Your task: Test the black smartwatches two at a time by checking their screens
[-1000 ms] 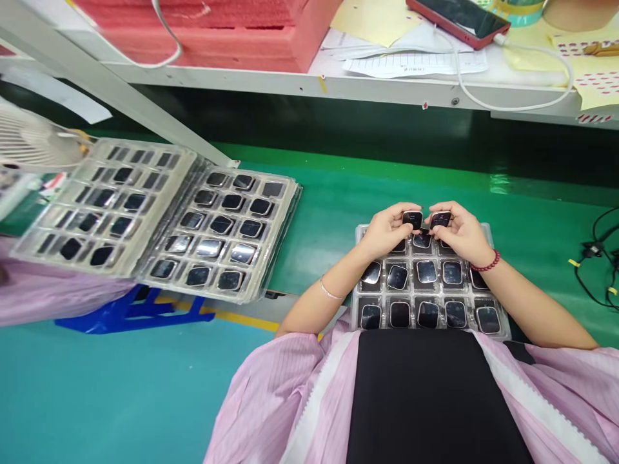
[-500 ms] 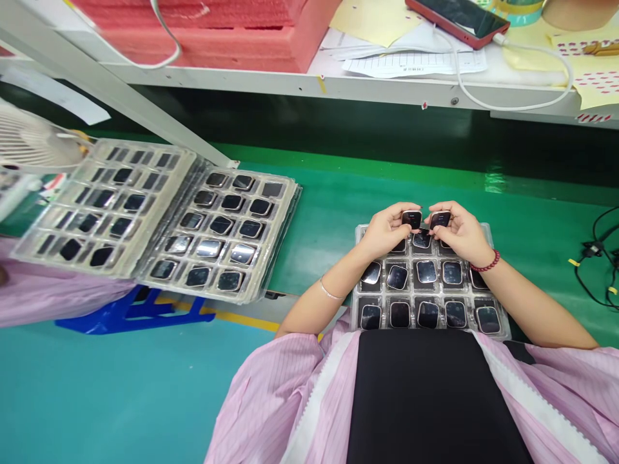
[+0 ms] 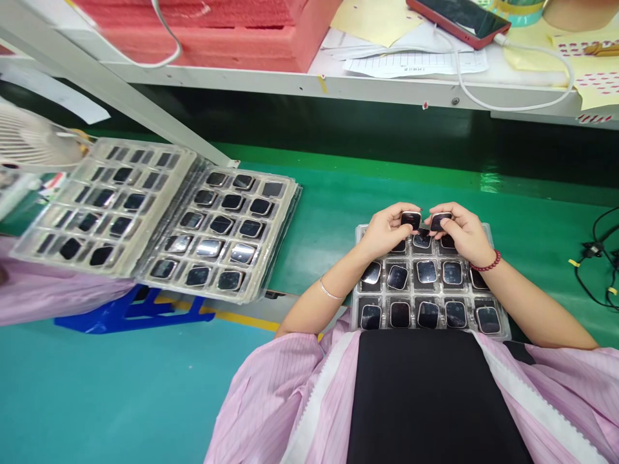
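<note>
Above the far edge of a clear plastic tray (image 3: 356, 303), my left hand (image 3: 385, 229) pinches a smartwatch (image 3: 411, 220) with a dark, rounded-square face. Close beside it, my right hand (image 3: 459, 232) grips a second smartwatch (image 3: 437, 222), the thumb lying over its screen. Both watches have no straps in sight and are tilted toward me. Under my hands, strapless watches of the same kind, such as this one (image 3: 397, 278), sit in the tray's pockets. My hands and forearms hide part of the far row.
To the left stand two stacks of clear trays, a nearer one (image 3: 265, 283) and a farther one (image 3: 29, 248), with watches in them. A fan (image 3: 39, 138), a blue stool (image 3: 111, 316) and another person's pink sleeve (image 3: 62, 290) are there. A shelf (image 3: 271, 87) carries red foam and a charging phone (image 3: 464, 18).
My right thumb has shifted up across the screen of the watch in that hand, and this watch has turned slightly. My left hand has barely moved.
</note>
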Demonstrator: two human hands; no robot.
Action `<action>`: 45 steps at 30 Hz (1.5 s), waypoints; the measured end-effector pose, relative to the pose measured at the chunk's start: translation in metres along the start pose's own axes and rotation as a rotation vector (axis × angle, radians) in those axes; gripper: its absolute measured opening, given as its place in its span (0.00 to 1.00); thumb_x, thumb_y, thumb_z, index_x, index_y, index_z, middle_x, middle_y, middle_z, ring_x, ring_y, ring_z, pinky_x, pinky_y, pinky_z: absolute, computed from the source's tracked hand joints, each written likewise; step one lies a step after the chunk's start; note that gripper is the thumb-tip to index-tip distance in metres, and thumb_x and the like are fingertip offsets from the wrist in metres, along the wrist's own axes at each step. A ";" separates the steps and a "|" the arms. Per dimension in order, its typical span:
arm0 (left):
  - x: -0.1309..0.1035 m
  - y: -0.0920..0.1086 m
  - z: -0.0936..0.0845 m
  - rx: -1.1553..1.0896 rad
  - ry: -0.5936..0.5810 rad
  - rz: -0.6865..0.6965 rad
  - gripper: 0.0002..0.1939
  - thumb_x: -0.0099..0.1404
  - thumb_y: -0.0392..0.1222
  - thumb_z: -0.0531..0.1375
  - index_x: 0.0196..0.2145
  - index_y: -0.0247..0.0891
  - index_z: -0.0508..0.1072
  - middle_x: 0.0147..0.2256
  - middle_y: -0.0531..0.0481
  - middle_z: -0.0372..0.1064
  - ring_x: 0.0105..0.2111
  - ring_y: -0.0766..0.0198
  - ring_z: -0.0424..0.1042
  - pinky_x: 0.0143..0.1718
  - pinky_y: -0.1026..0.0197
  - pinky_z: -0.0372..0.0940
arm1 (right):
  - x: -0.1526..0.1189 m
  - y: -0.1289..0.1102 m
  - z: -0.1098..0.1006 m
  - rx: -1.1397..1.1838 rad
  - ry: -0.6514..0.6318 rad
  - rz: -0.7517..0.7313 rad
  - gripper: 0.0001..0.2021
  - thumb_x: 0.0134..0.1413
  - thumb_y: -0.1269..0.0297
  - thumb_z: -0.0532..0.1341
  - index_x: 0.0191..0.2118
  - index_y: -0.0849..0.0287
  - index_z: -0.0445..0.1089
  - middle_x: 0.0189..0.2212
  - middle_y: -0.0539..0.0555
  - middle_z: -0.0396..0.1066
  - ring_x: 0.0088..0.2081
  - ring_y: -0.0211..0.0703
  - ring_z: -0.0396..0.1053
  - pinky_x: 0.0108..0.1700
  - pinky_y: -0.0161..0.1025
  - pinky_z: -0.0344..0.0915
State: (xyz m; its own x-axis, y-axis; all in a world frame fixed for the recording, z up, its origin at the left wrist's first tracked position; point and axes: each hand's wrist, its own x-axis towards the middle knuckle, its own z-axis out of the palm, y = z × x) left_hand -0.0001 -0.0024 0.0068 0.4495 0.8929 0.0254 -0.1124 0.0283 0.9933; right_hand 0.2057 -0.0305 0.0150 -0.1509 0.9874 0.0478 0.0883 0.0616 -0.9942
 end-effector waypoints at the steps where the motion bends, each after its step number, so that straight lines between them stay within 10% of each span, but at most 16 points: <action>1: 0.000 -0.001 0.000 0.002 -0.002 -0.001 0.19 0.56 0.31 0.59 0.47 0.34 0.72 0.43 0.46 0.76 0.37 0.65 0.78 0.39 0.63 0.75 | 0.000 0.000 0.000 0.001 0.004 0.003 0.09 0.59 0.64 0.62 0.45 0.54 0.73 0.36 0.52 0.79 0.31 0.43 0.78 0.31 0.39 0.76; 23: 0.000 -0.002 -0.001 0.038 0.010 -0.031 0.21 0.58 0.32 0.58 0.50 0.34 0.72 0.45 0.44 0.76 0.33 0.67 0.78 0.30 0.68 0.70 | -0.001 0.000 0.001 -0.013 -0.010 -0.030 0.15 0.50 0.67 0.66 0.45 0.54 0.70 0.36 0.53 0.77 0.35 0.45 0.77 0.38 0.43 0.76; 41: 0.002 -0.006 -0.001 -0.022 -0.011 0.008 0.26 0.54 0.31 0.59 0.52 0.36 0.70 0.47 0.44 0.74 0.43 0.60 0.78 0.48 0.55 0.74 | -0.001 0.000 0.002 -0.009 -0.009 -0.040 0.17 0.47 0.68 0.67 0.45 0.54 0.70 0.37 0.53 0.77 0.38 0.46 0.77 0.40 0.44 0.76; 45: 0.005 -0.003 -0.007 -0.160 0.022 -0.092 0.36 0.53 0.34 0.65 0.59 0.39 0.64 0.43 0.46 0.74 0.36 0.64 0.78 0.37 0.63 0.73 | 0.000 0.001 0.001 0.001 -0.011 -0.033 0.17 0.46 0.69 0.67 0.45 0.55 0.70 0.37 0.53 0.77 0.36 0.45 0.77 0.38 0.42 0.76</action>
State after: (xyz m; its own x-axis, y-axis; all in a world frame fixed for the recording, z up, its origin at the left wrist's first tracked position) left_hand -0.0039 0.0056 0.0031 0.4452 0.8928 -0.0684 -0.2126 0.1796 0.9605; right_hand 0.2045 -0.0307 0.0138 -0.1642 0.9832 0.0796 0.0821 0.0940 -0.9922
